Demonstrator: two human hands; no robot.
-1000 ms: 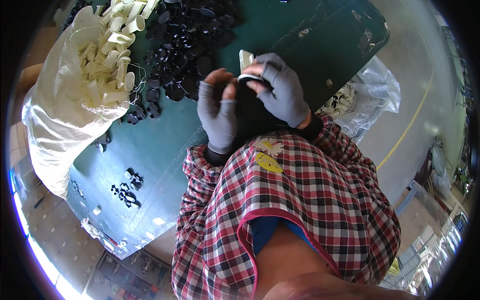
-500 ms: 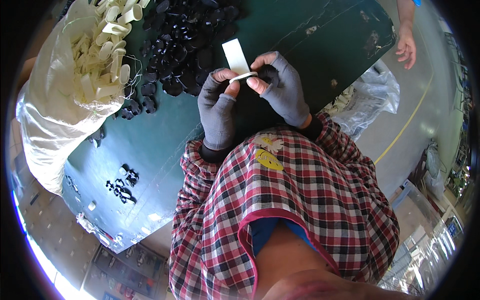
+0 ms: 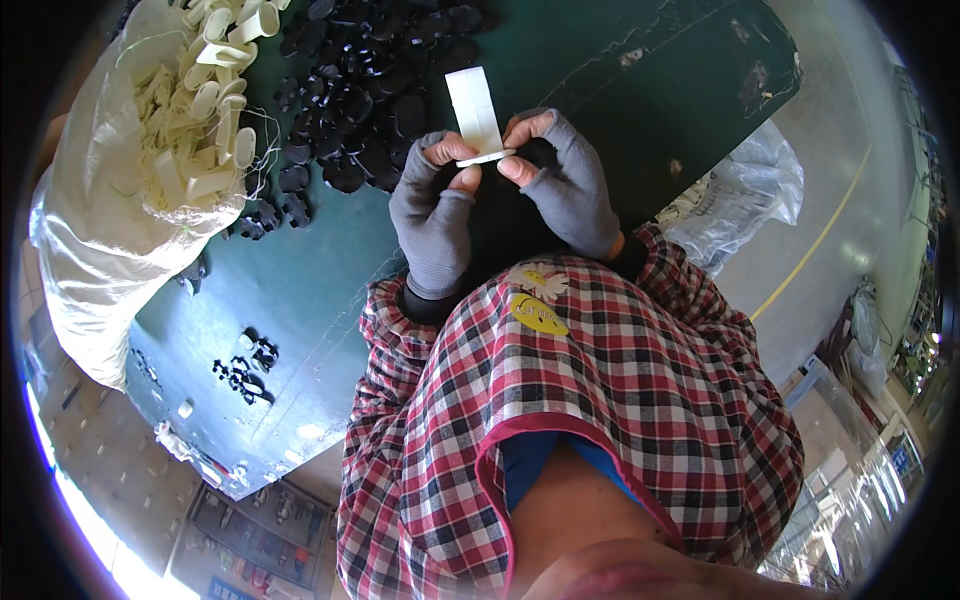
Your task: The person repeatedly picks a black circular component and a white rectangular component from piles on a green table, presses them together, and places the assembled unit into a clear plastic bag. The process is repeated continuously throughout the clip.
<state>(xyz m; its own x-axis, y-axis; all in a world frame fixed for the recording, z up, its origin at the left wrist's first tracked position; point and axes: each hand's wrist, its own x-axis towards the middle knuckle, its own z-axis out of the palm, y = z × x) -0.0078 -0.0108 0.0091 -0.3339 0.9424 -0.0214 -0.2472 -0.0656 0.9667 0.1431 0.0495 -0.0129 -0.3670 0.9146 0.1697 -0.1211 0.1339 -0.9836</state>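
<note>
Between my hands I hold a white plastic part, a flat upright piece rising from a thin oval base. My left hand, in a grey fingerless glove, pinches the left end of the base between thumb and fingers. On the other end, my right hand, gloved the same way, has its thumb and fingertips closed. The part is held over the near side of the green table. Just beyond my left hand lies a heap of black plastic pieces.
A large white sack spilling cream plastic parts stands at the left. Small black pieces lie on the green table nearer me. A clear plastic bag with pale parts hangs beyond the table's right edge.
The white part has tilted slightly in my fingers, and both hands keep their pinch. Another person's hand at the upper right has gone out of view.
</note>
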